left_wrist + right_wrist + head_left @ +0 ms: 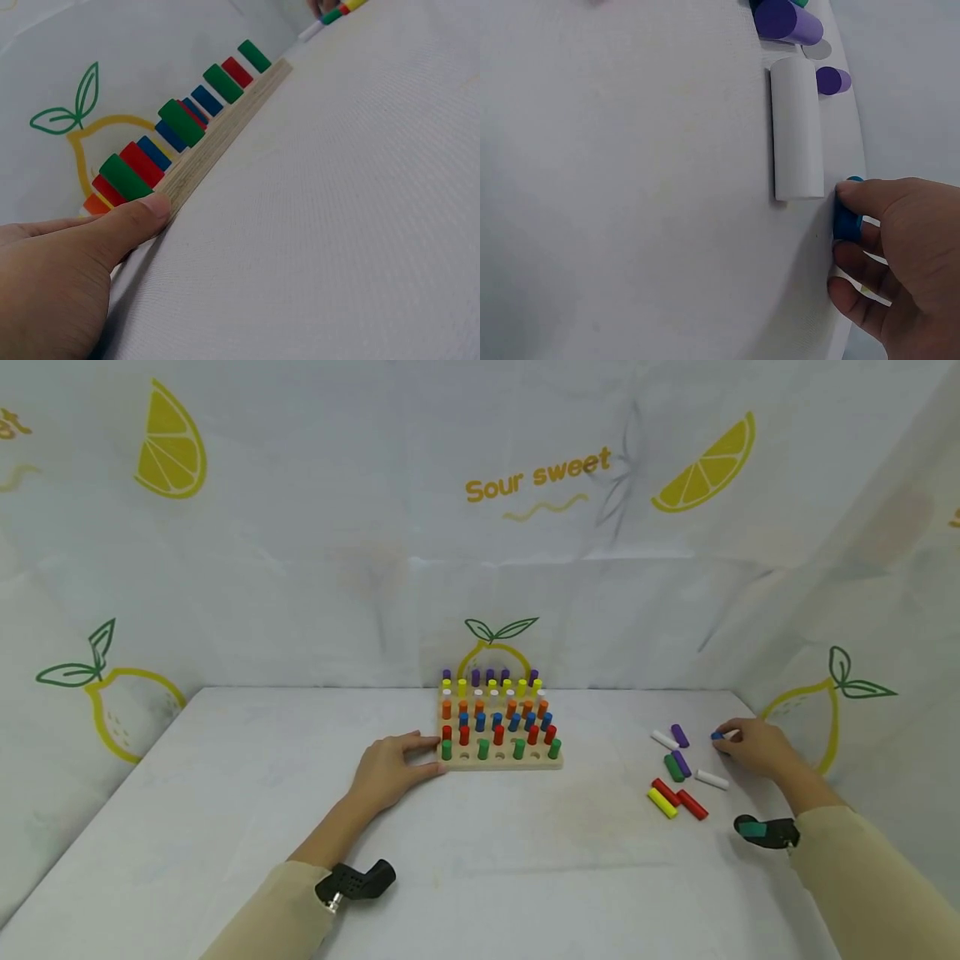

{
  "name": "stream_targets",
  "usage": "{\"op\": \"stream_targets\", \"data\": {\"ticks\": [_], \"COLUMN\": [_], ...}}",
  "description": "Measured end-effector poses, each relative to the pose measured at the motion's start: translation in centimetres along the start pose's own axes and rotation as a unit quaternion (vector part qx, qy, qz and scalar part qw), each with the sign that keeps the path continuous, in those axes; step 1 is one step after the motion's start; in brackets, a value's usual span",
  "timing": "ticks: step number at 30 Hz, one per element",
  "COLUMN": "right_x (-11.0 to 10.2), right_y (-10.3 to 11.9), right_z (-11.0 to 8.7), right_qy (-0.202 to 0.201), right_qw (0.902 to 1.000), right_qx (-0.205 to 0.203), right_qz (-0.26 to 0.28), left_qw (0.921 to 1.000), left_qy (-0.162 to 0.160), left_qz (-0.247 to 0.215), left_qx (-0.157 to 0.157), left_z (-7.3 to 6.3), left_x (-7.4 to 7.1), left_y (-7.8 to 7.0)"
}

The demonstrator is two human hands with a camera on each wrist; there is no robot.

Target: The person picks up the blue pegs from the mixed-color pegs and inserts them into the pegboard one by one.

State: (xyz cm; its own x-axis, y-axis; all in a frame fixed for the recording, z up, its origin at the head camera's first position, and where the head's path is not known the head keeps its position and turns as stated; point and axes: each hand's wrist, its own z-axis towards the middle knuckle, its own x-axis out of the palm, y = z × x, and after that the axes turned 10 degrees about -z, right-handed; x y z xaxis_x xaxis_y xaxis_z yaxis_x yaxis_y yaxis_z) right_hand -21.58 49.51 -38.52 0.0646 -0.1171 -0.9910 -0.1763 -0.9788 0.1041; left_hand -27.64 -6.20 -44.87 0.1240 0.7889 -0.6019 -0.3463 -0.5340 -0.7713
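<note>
A wooden pegboard [501,762] stands at the middle of the table, with rows of green, red, blue, orange, white, yellow and purple pegs upright in it. My left hand [392,768] touches the board's left side with fairly straight fingers. In the left wrist view, the thumb [146,214] rests at the board's front corner; the other fingers are mostly hidden. At the far right, my right hand [757,747] pinches a blue peg [847,219] between thumb and fingers, low over the table. A white peg [798,131] lies close by.
Loose pegs lie between the board and my right hand: white [711,779], purple [679,736], green [673,768], red [692,805] and yellow [662,803]. Several bare holes show in the board's front row. A lemon-print cloth [300,610] hangs behind the table.
</note>
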Motion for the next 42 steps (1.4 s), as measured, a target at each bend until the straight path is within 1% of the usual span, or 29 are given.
{"op": "stream_targets", "data": {"ticks": [7, 12, 18, 22, 25, 28, 31, 37, 42], "right_x": [-0.6, -2.3, -4.5, -5.8, -6.4, -6.7, -6.6, -5.2, -4.1], "right_y": [0.0, 1.4, 4.8, 7.2, 9.0, 11.2, 13.4, 17.4, 20.9], "right_z": [-0.4, -0.7, -0.7, -0.6, -0.6, -0.6, -0.6, -0.6, -0.7], "right_qy": [-0.028, -0.057, -0.091, -0.101, -0.106, -0.118, -0.141, -0.192, -0.212], "right_qw": [0.9994, 0.9972, 0.9930, 0.9905, 0.9890, 0.9864, 0.9806, 0.9632, 0.9517], "right_qx": [-0.019, -0.049, -0.075, -0.093, -0.104, -0.114, -0.129, -0.164, -0.181], "right_qz": [-0.004, 0.007, -0.004, -0.004, 0.001, 0.016, 0.044, 0.092, 0.129], "left_qw": [1.0000, 1.0000, 1.0000, 1.0000, 1.0000, 0.9999, 0.9999, 0.9999, 0.9997], "left_qy": [0.004, 0.005, 0.000, -0.001, 0.002, 0.003, 0.000, -0.004, -0.008], "left_qz": [-0.002, -0.003, 0.002, -0.003, -0.007, -0.007, -0.006, -0.011, -0.022], "left_qx": [-0.001, -0.004, -0.004, -0.002, -0.004, -0.009, -0.008, -0.008, -0.007], "left_z": [0.2, 0.1, 0.0, 0.0, -0.1, -0.2, -0.2, -0.2, 0.0], "left_x": [0.1, 0.2, 0.1, 0.1, 0.1, 0.0, -0.1, -0.3, 0.0], "left_y": [-0.1, -0.3, -0.4, -0.5, -0.5, -0.5, -0.3, 0.1, 0.1]}}
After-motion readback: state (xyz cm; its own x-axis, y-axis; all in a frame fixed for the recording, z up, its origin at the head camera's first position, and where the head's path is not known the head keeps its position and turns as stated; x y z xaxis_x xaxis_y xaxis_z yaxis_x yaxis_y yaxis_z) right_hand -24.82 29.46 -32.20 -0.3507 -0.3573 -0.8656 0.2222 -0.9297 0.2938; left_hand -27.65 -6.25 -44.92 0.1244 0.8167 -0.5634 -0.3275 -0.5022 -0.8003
